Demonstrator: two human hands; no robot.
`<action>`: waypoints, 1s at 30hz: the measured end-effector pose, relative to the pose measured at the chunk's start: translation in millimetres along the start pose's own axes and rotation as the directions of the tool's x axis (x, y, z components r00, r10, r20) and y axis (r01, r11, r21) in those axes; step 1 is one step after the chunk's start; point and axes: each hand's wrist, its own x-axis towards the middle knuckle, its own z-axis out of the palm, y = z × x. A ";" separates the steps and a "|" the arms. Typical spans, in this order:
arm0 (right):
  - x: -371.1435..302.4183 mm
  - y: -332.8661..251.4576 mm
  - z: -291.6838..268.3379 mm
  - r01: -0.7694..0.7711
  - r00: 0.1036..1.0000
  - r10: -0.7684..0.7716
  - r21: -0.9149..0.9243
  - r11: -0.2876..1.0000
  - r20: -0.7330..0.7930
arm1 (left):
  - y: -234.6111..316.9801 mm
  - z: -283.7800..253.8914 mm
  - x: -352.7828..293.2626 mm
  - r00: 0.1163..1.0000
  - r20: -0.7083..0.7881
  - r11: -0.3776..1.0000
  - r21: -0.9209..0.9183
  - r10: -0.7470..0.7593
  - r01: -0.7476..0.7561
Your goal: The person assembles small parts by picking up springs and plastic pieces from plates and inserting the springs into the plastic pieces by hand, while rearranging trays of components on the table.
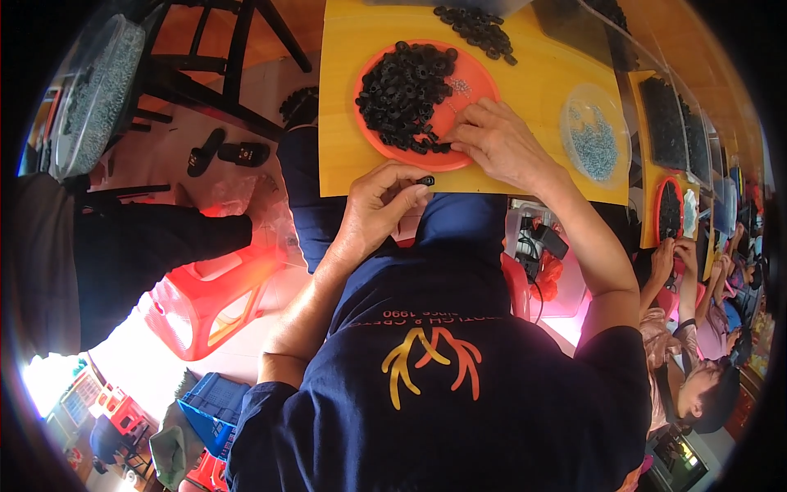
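Observation:
My left hand point(369, 209) is closed just off the near edge of the table, with a small black plastic piece point(425, 180) pinched between thumb and forefinger. Over the right side of a round orange-red plate point(489, 75) is my right hand point(507, 146). Its fingertips are drawn together at the edge of a heap of black plastic pieces point(404, 92); whatever they may hold is hidden. Some tiny silvery metal parts point(461, 85) lie on the plate beside the heap.
The yellow table point(533, 90) also carries a round clear tub point(589, 92) of small metal parts at right and loose black pieces point(477, 33) at the back. A red stool point(197, 316) stands at left. Other people point(697, 328) sit at far right, one with hands at a similar plate point(669, 190).

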 end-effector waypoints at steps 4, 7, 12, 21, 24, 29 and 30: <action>-2.0 -1.8 -12.6 0.054 0.997 -0.051 -0.050 0.997 0.056 | 3.2 -0.8 0.2 1.000 0.004 1.000 0.000 -0.007 0.007; -8.8 -5.0 -21.6 0.057 0.997 -0.056 -0.033 0.998 0.053 | 3.8 0.0 0.7 1.000 -0.002 1.000 0.005 -0.031 0.031; -19.0 -6.7 -24.4 0.074 0.996 -0.072 -0.035 0.997 0.057 | 2.7 -0.7 2.0 0.999 -0.007 0.999 0.017 -0.039 0.039; -13.6 -12.7 -9.0 0.038 0.998 -0.040 -0.029 0.999 -0.051 | -2.3 0.9 3.1 1.000 -0.008 1.000 0.014 -0.002 0.002; -15.0 -13.2 -3.6 0.058 0.997 -0.060 -0.029 0.998 -0.042 | -2.8 0.7 3.1 1.000 -0.002 0.999 0.041 0.004 -0.004; -20.3 -12.3 -6.8 0.051 0.998 -0.051 -0.009 0.999 -0.032 | -2.7 0.6 2.8 1.000 -0.007 0.999 0.047 0.011 -0.011; -21.4 -12.5 -7.4 0.066 0.996 -0.066 0.006 0.998 -0.057 | -2.5 0.6 2.8 1.000 -0.007 0.999 0.049 0.017 -0.017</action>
